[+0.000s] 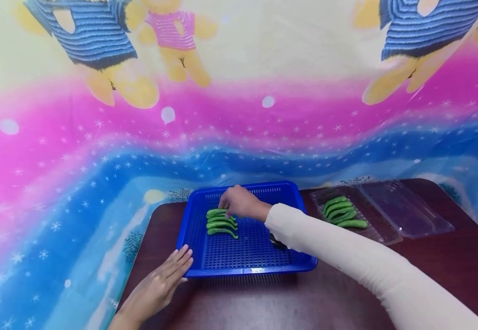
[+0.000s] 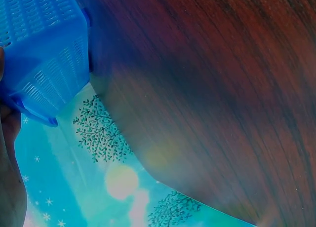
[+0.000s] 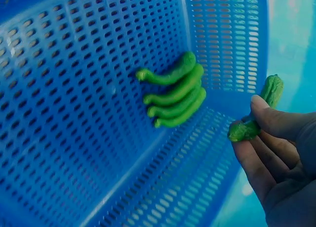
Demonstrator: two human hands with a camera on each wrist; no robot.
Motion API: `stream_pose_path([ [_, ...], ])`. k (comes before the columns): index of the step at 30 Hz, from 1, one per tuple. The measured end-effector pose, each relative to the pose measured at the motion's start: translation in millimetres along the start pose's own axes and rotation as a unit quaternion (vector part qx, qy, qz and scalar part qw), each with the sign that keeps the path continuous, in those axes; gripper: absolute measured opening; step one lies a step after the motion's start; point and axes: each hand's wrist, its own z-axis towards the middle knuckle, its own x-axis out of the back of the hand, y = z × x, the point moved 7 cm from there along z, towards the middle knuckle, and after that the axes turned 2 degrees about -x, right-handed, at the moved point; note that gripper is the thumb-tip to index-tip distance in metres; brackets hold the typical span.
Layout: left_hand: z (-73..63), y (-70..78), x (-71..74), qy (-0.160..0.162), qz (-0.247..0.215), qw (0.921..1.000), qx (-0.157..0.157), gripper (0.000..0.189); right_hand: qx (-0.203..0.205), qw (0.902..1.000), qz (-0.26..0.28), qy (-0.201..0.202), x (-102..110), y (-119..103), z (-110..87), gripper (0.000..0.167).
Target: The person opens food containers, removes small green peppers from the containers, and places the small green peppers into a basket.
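Observation:
A blue plastic basket (image 1: pixel 247 272) with slotted walls stands on the table. My left hand (image 1: pixel 160 280) rests on its front left corner, fingers straight along the rim; in the left wrist view only part of this hand (image 2: pixel 10 172) shows. Above the basket's back left part, my right hand (image 1: pixel 240 201) pinches a green pepper (image 3: pixel 244 130) between thumb and fingers, plain in the right wrist view. Beneath it, several curved green peppers (image 1: pixel 221 225) lie side by side on the basket floor, blunt ends toward the left wall.
Right of the basket an opened clear plastic box (image 1: pixel 381 231) holds several more green peppers (image 1: pixel 339 212), its lid (image 1: pixel 412 208) folded back to the right. The brown table (image 1: pixel 263 302) ends close to the basket's left and back sides, against a printed cloth (image 1: pixel 239 114).

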Motion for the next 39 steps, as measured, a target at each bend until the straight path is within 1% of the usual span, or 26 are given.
stream_pose_path([
  [3, 0.0, 2.3, 0.2, -0.002, 0.003, 1.0, 0.0, 0.044, -0.005, 0.9999, -0.005, -0.012, -15.9, -2.0, 4.0, 0.03],
  [6, 0.3, 4.4, 0.8, -0.001, 0.002, 1.0, 0.001, 0.044, -0.003, 0.9997, -0.011, -0.023, -32.1, -3.1, 6.9, 0.01],
  [7, 0.1, 5.1, 1.1, 0.0, 0.001, 1.0, 0.001, 0.044, -0.002, 0.9996, -0.012, -0.025, -37.4, -3.3, 7.4, 0.017],
  [9, 0.2, 6.4, 2.2, 0.007, 0.002, 1.0, 0.001, 0.043, 0.001, 0.9994, -0.018, -0.03, -47.5, -3.5, 8.6, 0.043],
  [10, 0.4, 6.5, 2.4, 0.008, 0.002, 1.0, 0.001, 0.043, 0.003, 0.9993, -0.018, -0.032, -52.5, -3.4, 9.8, 0.053],
  [12, 0.5, 6.4, 2.8, 0.01, 0.001, 0.9999, 0.002, 0.043, 0.004, 0.9992, -0.027, -0.028, -60.4, -3.2, 11.4, 0.065],
  [14, 0.8, 6.3, 2.9, 0.009, 0.003, 0.9999, 0.004, 0.044, -0.003, 0.999, -0.036, -0.028, -67.7, -2.2, 12.7, 0.069],
  [18, 0.9, 5.8, 1.6, -0.002, 0.003, 0.9999, 0.014, 0.046, -0.034, 0.9975, -0.052, -0.033, -78.9, 1.2, 15.1, 0.064],
  [21, 0.7, 5.2, 0.9, -0.007, 0.003, 0.9998, 0.017, 0.047, -0.047, 0.994, -0.093, -0.033, -84.4, 3.2, 18.5, 0.055],
  [24, 0.3, 4.7, 0.6, -0.011, 0.002, 0.9998, 0.019, 0.047, -0.049, 0.9873, -0.148, -0.03, -88.1, 4.1, 22.8, 0.042],
  [27, 0.4, 4.2, 0.4, -0.019, 0.003, 0.9995, 0.024, 0.048, -0.058, 0.9814, -0.179, -0.037, -92.0, 5.6, 25.8, 0.028],
  [29, 0.4, 3.8, 0.0, -0.025, 0.004, 0.9993, 0.027, 0.048, -0.063, 0.9783, -0.193, -0.042, -94.5, 6.7, 26.9, 0.022],
  [33, 0.6, 2.5, 0.1, -0.031, 0.002, 0.9991, 0.029, 0.048, -0.064, 0.9747, -0.21, -0.042, -98.0, 7.2, 27.1, 0.019],
  [37, 0.3, 1.0, 0.0, -0.035, -0.006, 0.9988, 0.034, 0.047, -0.067, 0.9743, -0.212, -0.037, -99.7, 8.2, 27.4, 0.021],
  [39, -0.1, 0.4, -0.4, -0.043, -0.007, 0.9982, 0.041, 0.048, -0.07, 0.9745, -0.21, -0.037, -100.4, 9.3, 28.3, 0.023],
])
